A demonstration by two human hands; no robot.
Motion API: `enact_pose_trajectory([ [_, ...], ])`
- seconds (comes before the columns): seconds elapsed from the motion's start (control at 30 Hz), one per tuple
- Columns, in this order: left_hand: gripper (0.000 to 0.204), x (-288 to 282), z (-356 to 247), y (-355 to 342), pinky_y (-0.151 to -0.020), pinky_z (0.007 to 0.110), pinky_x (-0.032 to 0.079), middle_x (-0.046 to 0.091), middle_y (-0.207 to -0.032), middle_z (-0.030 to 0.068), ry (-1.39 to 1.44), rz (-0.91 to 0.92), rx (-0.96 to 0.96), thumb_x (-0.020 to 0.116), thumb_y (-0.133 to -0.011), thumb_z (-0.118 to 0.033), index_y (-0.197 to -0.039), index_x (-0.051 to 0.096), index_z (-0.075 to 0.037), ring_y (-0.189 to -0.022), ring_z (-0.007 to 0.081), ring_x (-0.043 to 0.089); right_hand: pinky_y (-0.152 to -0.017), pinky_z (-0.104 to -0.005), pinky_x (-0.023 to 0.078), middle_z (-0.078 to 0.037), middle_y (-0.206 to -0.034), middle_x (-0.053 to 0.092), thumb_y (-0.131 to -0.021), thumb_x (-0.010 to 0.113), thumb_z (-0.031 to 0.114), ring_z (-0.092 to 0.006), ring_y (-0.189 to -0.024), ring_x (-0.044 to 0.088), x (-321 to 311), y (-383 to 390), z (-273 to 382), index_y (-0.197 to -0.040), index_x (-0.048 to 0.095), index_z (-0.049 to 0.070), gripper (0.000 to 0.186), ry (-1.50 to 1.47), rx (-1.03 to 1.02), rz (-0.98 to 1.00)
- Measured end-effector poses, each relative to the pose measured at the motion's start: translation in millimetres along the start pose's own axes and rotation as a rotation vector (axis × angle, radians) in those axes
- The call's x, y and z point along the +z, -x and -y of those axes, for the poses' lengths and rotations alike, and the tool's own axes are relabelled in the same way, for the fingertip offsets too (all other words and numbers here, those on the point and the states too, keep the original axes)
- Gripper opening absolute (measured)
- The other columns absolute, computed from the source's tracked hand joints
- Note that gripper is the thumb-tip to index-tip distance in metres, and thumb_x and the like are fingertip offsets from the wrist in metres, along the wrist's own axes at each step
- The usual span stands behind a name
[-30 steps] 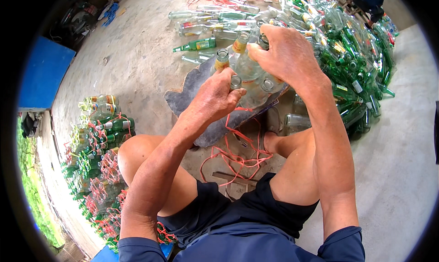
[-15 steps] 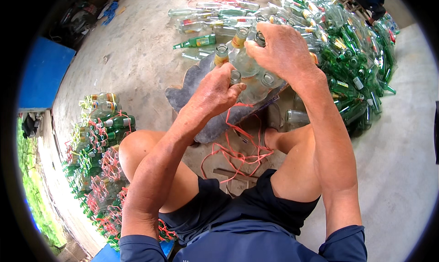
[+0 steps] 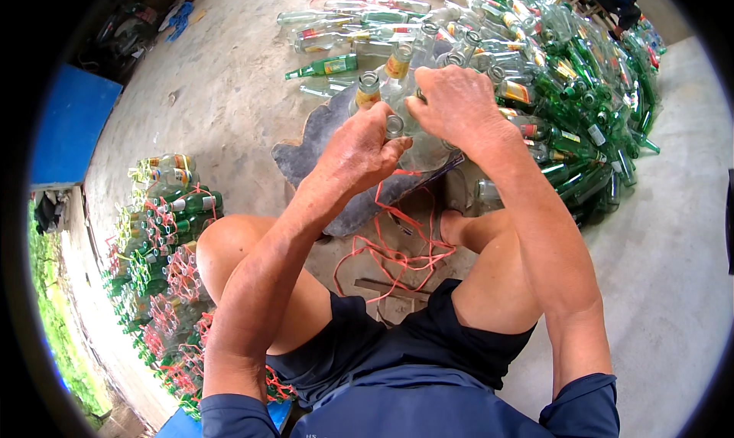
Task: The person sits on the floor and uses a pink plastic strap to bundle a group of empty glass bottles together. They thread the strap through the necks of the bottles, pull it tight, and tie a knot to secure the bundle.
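Observation:
Several clear glass bottles stand upright, close together, on a dark grey low slab [image 3: 303, 155] between my knees. My left hand [image 3: 362, 143] is closed at the near-left side of the group, around the neck of a clear bottle [image 3: 394, 124]. Over the middle of the group my right hand [image 3: 457, 103] curls its fingers around another bottle's neck, mostly hidden beneath it. Just beyond my left hand rises a bottle with a yellow-orange neck label [image 3: 368, 94]; a similar labelled bottle [image 3: 397, 61] stands farther back. Red plastic twine [image 3: 382, 258] hangs from the slab and trails on the floor.
A large heap of loose green and clear bottles [image 3: 585, 109] fills the far right. Bottle bundles tied with coloured twine [image 3: 172, 231] are stacked at the left. A green bottle [image 3: 325, 67] lies on the concrete beyond the slab. A blue panel [image 3: 73, 128] stands far left.
My right hand has moved nearer to me, from a bottle neck at the back to the middle of the group. The bottle mouths at the back are now uncovered. My left hand stays put.

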State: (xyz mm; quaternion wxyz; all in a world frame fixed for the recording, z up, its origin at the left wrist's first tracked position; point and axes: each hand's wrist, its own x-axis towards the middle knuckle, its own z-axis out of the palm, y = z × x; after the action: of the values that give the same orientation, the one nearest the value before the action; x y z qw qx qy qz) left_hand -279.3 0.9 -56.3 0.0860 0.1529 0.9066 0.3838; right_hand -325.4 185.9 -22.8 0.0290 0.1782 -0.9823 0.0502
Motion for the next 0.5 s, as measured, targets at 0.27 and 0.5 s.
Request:
enact_pose_trajectory([
  [0.27,0.033,3.6,3.2,-1.5,-0.081,0.048,0.051,0.069,-0.100,0.0258,0.021,-0.021,0.047,0.074,-0.094,-0.019,-0.117,0.062,0.001,-0.094,0.0399,0.068,-0.080,-0.0556,0.058,-0.026,-0.084,0.073,-0.090,0.068,0.035,-0.0453,-0.089,0.073,-2.2,-0.9,-1.1,-0.091,0.068,0.000,0.035,-0.046,0.029,0.012],
  [0.5,0.033,3.8,3.5,-1.3,-0.082,0.047,0.051,0.069,-0.100,0.0255,0.024,-0.025,0.051,0.074,-0.094,-0.020,-0.117,0.062,0.001,-0.094,0.0402,0.067,-0.081,-0.0548,0.058,-0.028,-0.086,0.072,-0.092,0.067,0.035,-0.0456,-0.090,0.072,-3.5,-0.6,0.1,-0.093,0.066,-0.002,0.036,-0.055,0.025,0.043],
])
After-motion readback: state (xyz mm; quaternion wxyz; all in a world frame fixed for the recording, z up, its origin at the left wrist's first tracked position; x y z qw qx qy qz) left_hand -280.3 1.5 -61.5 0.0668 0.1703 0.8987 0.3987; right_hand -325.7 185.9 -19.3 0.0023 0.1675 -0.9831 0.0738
